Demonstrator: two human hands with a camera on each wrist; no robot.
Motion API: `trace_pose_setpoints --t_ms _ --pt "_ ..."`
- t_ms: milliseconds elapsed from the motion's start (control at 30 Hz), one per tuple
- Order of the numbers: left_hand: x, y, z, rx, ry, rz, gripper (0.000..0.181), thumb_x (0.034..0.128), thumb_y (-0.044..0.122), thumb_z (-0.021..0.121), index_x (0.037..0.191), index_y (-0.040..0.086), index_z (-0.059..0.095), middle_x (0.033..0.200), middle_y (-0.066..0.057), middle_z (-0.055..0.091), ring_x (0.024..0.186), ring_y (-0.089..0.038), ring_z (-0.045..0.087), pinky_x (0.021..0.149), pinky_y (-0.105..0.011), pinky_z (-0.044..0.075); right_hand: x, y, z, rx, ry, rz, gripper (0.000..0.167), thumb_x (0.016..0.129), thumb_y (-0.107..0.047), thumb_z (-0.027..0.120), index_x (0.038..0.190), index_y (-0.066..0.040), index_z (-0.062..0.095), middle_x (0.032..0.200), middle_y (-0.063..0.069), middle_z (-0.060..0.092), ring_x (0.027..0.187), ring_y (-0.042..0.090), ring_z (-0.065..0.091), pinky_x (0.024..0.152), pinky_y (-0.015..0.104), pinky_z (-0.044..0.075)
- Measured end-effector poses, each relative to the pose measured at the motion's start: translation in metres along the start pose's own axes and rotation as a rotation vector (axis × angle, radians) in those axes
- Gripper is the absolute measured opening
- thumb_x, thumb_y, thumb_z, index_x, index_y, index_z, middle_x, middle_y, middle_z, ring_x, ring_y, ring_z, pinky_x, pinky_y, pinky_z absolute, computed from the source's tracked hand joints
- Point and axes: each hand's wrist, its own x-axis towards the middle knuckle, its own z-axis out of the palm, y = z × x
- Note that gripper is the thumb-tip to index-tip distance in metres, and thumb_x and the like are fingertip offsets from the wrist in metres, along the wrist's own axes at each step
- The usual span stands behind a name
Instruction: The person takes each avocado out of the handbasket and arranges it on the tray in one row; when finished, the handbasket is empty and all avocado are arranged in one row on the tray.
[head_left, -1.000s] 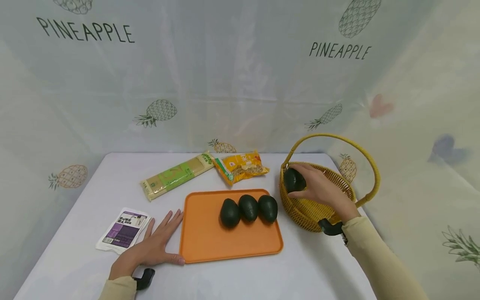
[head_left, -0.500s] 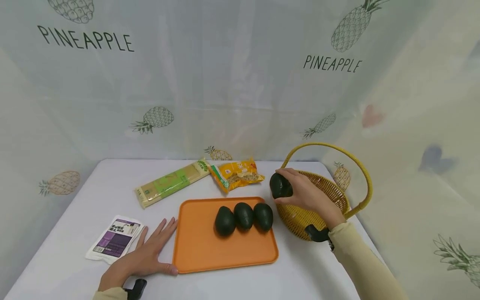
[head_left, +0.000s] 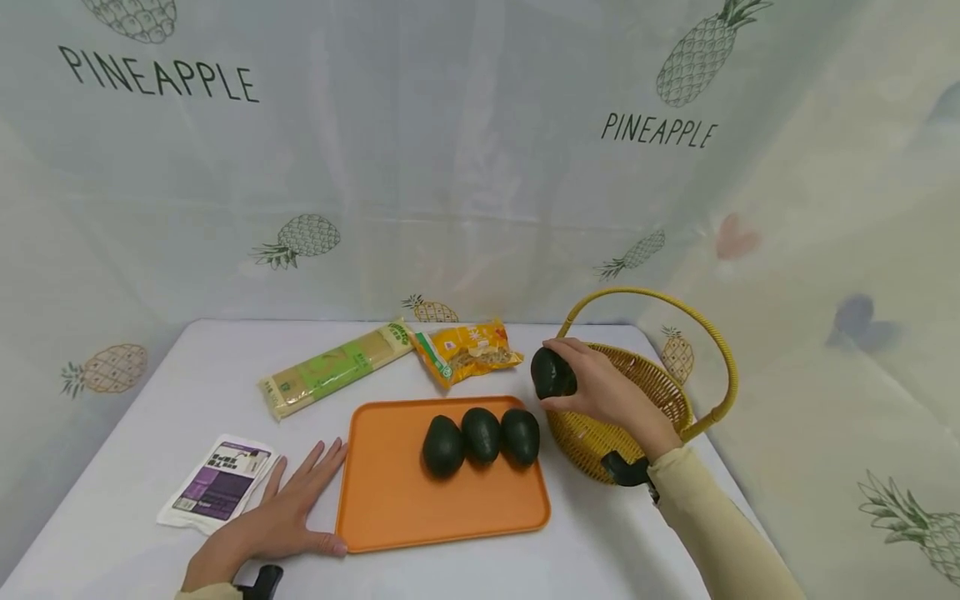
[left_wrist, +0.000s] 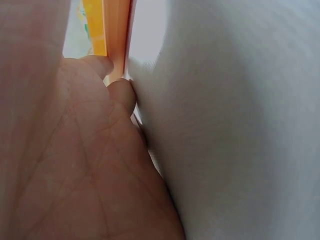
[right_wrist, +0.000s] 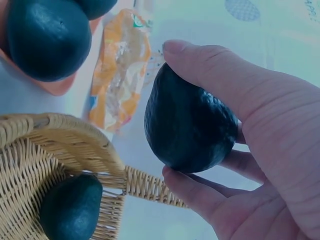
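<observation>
My right hand (head_left: 600, 390) grips a dark green avocado (head_left: 553, 372) between thumb and fingers, over the left rim of a yellow wicker basket (head_left: 581, 450). In the right wrist view, a second avocado (right_wrist: 72, 207) lies inside the basket, below the held one. An orange tray (head_left: 390, 500) carries a row of three avocados (head_left: 481, 436) towards its right side. My left hand (head_left: 273, 521) rests on the table with fingers spread, its thumb and fingertips against the tray's left edge. Its palm (left_wrist: 85, 160) fills much of the left wrist view.
Behind the tray lie a long pack of noodles (head_left: 337, 368) and an orange-yellow food bag (head_left: 468, 352). A white and purple packet (head_left: 219, 482) is beside my left hand. The basket's tall handle (head_left: 697, 321) arches up on the right. A pineapple-print curtain (head_left: 450, 167) hangs behind the table.
My right hand has raised the avocado out of the basket and carried it left to the rim. My left hand keeps its place at the tray, while the head view has shifted slightly.
</observation>
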Motion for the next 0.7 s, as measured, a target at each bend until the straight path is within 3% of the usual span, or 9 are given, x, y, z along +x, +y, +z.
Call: trace_pose_setpoints --t_ms 100,167,700 --pt "0.002 0.001 -0.001 -0.012 -0.016 -0.021 0.135 0.069 0.062 0.092 0.173 0.019 0.018 0.181 -0.018 0.016 0.171 -0.031 -0.004 0.128 -0.071 -0.023 0.001 -0.003 0.0 -0.004 0.0 -0.006 0.09 0.085 -0.038 0.092 0.157 -0.004 0.05 0.16 0.025 0.052 0.143 0.049 0.055 0.113 0.062 0.055" --pt "0.003 0.001 -0.002 -0.019 -0.025 -0.032 0.135 0.0686 0.062 0.093 0.173 0.02 0.019 0.181 -0.017 0.015 0.169 -0.04 0.0 0.127 -0.073 -0.022 0.001 -0.006 0.0 0.002 -0.001 -0.011 0.091 0.085 -0.039 0.093 0.157 -0.004 0.051 0.161 0.025 0.052 0.143 0.049 0.055 0.113 0.063 0.054" --pt "0.004 0.005 -0.004 -0.037 -0.034 -0.054 0.136 0.067 0.06 0.094 0.173 0.017 0.021 0.181 -0.019 0.015 0.166 -0.05 0.002 0.126 -0.075 -0.021 0.006 -0.029 0.016 0.036 -0.069 -0.062 0.091 0.087 -0.035 0.091 0.16 -0.004 0.046 0.162 0.025 0.05 0.14 0.047 0.059 0.112 0.064 0.054"
